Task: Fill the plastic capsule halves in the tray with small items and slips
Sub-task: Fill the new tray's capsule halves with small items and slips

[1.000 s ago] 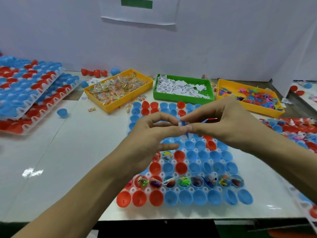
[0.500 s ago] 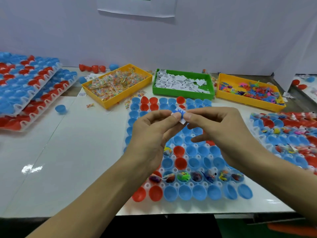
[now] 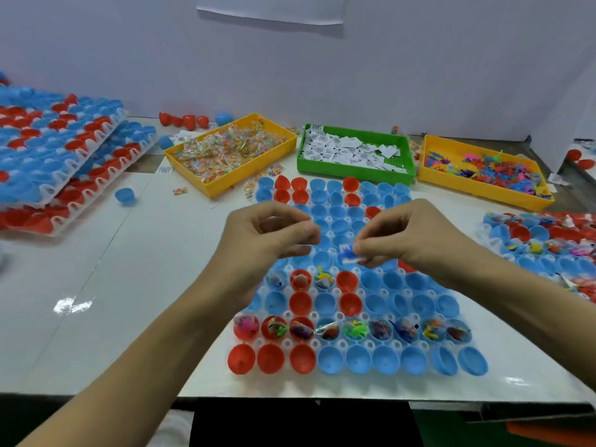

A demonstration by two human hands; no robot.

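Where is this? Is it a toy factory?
Probably a small packing workbench for capsule toys, not a big factory. Trays of red and blue capsule halves cover the white table, and three bins hold wrapped candies, paper slips and tiny plastic figures.

Two bare forearms enter from about seven and four o'clock, with no sleeve, watch, ring or glove visible on either. The left hand (image 3: 267,233) and right hand (image 3: 406,235) are bare, their fingertips blurred; nails cannot be made out.
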